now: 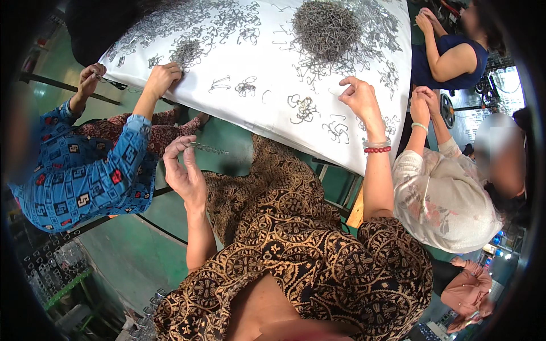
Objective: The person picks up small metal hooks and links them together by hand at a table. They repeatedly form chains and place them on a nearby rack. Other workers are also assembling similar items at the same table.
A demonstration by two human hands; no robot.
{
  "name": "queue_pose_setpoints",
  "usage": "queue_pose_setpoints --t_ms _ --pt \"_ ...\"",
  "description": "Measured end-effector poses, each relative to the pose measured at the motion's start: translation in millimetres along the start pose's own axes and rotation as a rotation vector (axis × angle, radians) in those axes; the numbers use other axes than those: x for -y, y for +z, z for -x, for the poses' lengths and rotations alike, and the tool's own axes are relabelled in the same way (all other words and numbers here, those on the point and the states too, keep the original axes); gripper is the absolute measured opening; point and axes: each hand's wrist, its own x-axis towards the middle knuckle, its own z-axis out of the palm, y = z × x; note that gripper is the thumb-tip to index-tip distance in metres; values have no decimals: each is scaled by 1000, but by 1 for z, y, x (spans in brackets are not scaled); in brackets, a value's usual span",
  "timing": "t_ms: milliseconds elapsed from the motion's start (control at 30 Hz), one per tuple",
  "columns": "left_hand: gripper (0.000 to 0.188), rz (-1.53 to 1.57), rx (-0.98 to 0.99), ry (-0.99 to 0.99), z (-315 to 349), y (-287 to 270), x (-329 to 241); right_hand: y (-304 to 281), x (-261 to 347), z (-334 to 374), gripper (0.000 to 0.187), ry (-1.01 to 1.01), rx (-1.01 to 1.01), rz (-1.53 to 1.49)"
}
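Observation:
My left hand (185,173), raised off the table's near edge, pinches one end of a short chain of linked metal wire pieces (211,149). The chain sticks out to the right from my fingertips. My right hand (362,103) is over the white-covered table (273,108), thumb and forefinger curved with a gap between the tips. Nothing is plainly visible between them. Close to its left lies a small cluster of bent wire hooks (302,108); another little group of wire hooks (336,131) lies below it, toward me.
A large heap of wire hooks (327,29) stands at the far middle, with more scattered around. At left, a person in a blue patterned shirt (85,170) works at the table. A person in a pale top (443,193) sits close on my right; another in dark blue (455,61) is beyond.

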Motion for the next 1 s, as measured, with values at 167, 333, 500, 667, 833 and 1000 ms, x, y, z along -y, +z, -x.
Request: queue_pose_setpoints --t_ms 167,333,500,667,833,1000 --pt "6 16 16 50 -3 -1 -5 18 -20 -41 29 -22 66 -82" --pt "10 -31 -1 98 -5 -4 -9 39 -18 -51 36 -277 -163 199" --pt "11 -62 27 190 -2 -3 -8 67 50 -63 32 -369 -50 -105" --pt "11 -91 72 187 1 0 -10 116 114 -123 30 -401 39 -409" --pt "18 -128 119 168 1 2 -11 157 132 -183 26 -693 -63 67" --pt "21 -152 140 132 -4 0 -6 165 133 -216 22 -806 -65 365"
